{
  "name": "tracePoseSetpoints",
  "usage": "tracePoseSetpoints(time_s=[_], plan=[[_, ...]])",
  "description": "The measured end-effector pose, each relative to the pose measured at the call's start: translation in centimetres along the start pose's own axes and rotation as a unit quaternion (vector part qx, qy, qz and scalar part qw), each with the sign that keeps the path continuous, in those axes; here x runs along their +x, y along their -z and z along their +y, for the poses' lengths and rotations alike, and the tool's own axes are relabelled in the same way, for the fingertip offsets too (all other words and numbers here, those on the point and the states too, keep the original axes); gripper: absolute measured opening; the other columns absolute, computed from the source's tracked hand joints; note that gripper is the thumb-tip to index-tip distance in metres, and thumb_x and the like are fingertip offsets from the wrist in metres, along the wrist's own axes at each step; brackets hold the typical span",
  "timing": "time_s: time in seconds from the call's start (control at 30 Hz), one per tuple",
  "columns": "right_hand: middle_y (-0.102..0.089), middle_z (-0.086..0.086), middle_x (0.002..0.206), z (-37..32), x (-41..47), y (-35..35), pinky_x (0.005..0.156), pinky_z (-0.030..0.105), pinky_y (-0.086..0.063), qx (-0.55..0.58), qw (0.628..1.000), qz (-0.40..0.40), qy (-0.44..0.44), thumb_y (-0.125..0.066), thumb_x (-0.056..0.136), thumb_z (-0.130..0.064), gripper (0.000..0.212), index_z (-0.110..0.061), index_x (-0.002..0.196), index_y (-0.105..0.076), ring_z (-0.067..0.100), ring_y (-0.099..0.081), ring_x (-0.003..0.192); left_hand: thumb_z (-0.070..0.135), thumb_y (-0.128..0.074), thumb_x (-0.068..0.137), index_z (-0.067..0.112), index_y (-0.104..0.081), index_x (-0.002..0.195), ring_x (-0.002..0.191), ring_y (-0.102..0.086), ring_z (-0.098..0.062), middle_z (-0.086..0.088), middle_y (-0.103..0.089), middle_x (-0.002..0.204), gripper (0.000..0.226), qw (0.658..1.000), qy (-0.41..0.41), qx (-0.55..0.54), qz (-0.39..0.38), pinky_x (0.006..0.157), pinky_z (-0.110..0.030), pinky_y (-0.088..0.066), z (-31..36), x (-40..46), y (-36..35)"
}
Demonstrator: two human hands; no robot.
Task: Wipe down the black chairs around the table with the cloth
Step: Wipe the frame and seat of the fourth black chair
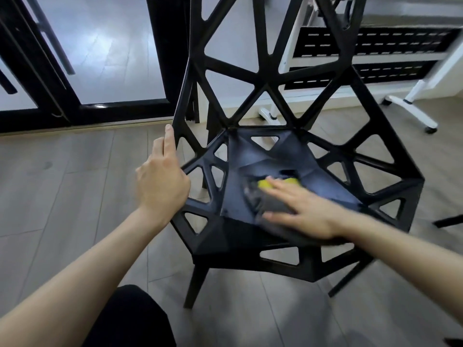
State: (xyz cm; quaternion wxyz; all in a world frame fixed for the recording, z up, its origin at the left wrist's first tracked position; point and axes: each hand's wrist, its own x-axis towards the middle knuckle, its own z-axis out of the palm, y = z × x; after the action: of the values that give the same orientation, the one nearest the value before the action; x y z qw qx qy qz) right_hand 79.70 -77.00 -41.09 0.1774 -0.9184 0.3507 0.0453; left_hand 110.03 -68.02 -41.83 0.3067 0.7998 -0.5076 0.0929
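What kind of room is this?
Probably an office or meeting room: a white table base on castors, black-framed glass doors, grey plank flooring, and a black geometric chair.

Grey wood-plank floor (62, 186), black lattice chair (253, 236) standing on it, white wheeled table base (411, 108) behind

White wheeled table frame (411, 103) (behind), black-framed glass door (105, 53)
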Motion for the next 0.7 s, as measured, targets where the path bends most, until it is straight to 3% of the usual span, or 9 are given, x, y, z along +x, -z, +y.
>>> tracePoseSetpoints(time_s=[0.07,0.13,0.27,0.37,0.43,0.5,0.6,0.63,0.7], plan=[[0.007,-0.005,0.178,5.6,2.2,2.3,0.130,0.031,0.008,-0.029,0.988,0.016,-0.154,-0.034,0.087,-0.089,0.104,-0.033,0.171,-0.008,0.008,0.010,0.162,-0.005,-0.058,0.092,0.016,-0.030,0.168,0.080,-0.056,-0.026,-0.014,-0.056,0.142,0.084,1.000,-0.016,-0.014,0.006,0.074,-0.042,-0.041,-0.1,0.0,-0.1],[0.011,0.003,0.178,7.2,5.0,2.4,0.131,0.038,0.008,-0.070,0.972,0.030,-0.224,-0.030,0.094,-0.086,0.100,-0.027,0.171,-0.004,0.019,0.014,0.163,-0.005,-0.057,0.092,0.020,-0.040,0.162,0.082,-0.059,-0.026,-0.013,-0.055,0.145,0.077,0.999,-0.022,-0.027,0.007,0.078,-0.046,-0.047,-0.1,0.1,0.0],[0.008,0.003,0.178,-5.0,8.3,-2.1,0.132,0.040,0.006,0.001,0.998,0.017,-0.066,-0.032,0.103,-0.074,0.090,-0.021,0.171,-0.004,0.020,0.014,0.164,-0.001,-0.055,0.093,0.021,-0.054,0.145,0.088,-0.066,-0.031,-0.011,-0.052,0.145,0.056,0.999,-0.037,-0.008,-0.012,0.081,-0.051,-0.051,-0.5,0.1,0.0],[0.002,-0.003,0.179,-8.6,5.8,-2.9,0.133,0.039,0.001,0.023,1.000,0.015,0.002,-0.035,0.104,-0.072,0.089,-0.022,0.171,-0.004,0.015,0.007,0.164,0.004,-0.061,0.095,0.016,-0.068,0.112,0.092,-0.069,-0.035,-0.009,-0.049,0.147,0.023,0.998,-0.032,0.016,-0.046,0.079,-0.042,-0.044,-0.3,-0.4,0.7],[-0.002,-0.006,0.179,-4.5,3.9,-1.1,0.132,0.035,0.001,0.020,1.000,0.010,-0.011,-0.038,0.105,-0.069,0.080,-0.033,0.171,-0.011,0.014,0.001,0.164,0.005,-0.064,0.095,0.015,-0.071,0.099,0.105,-0.068,-0.037,-0.008,-0.043,0.158,0.013,0.998,-0.020,0.010,-0.055,0.082,-0.044,-0.049,-0.2,-1.3,1.0],[-0.004,-0.001,0.179,2.7,3.5,1.2,0.130,0.035,0.001,-0.011,0.993,0.006,-0.116,-0.038,0.104,-0.070,0.078,-0.034,0.170,-0.016,0.020,-0.002,0.164,0.010,-0.065,0.095,0.016,-0.074,0.103,0.139,-0.054,-0.039,-0.010,-0.030,0.171,0.014,0.998,-0.032,0.027,-0.054,0.098,-0.053,-0.053,-0.3,-2.4,1.0],[0.003,0.011,0.179,7.5,6.3,2.3,0.132,0.044,0.003,-0.066,0.957,0.055,-0.276,-0.021,0.091,-0.087,0.102,-0.024,0.171,-0.013,0.028,0.005,0.165,0.028,-0.059,0.096,0.019,-0.079,0.106,0.164,-0.021,-0.032,-0.013,-0.024,0.176,0.024,0.985,-0.143,0.091,-0.035,0.126,-0.056,-0.030,-0.4,-3.2,0.8],[-0.001,0.013,0.178,5.8,7.6,1.5,0.132,0.045,0.002,-0.066,0.962,0.060,-0.258,-0.020,0.090,-0.088,0.104,-0.021,0.170,-0.016,0.030,0.003,0.164,0.032,-0.056,0.097,0.020,-0.081,0.105,0.163,-0.022,-0.031,-0.012,-0.032,0.174,0.029,0.978,-0.174,0.109,-0.037,0.129,-0.055,-0.023,-0.3,-3.2,0.9],[-0.010,0.008,0.178,-0.7,8.6,-0.2,0.131,0.039,0.000,-0.045,0.991,0.048,-0.120,-0.033,0.099,-0.077,0.090,-0.021,0.169,-0.023,0.025,-0.003,0.164,0.037,-0.047,0.099,0.022,-0.086,0.098,0.155,-0.040,-0.029,-0.007,-0.060,0.156,0.042,0.966,-0.214,0.136,-0.053,0.130,-0.056,-0.018,-0.2,-3.1,1.3]])
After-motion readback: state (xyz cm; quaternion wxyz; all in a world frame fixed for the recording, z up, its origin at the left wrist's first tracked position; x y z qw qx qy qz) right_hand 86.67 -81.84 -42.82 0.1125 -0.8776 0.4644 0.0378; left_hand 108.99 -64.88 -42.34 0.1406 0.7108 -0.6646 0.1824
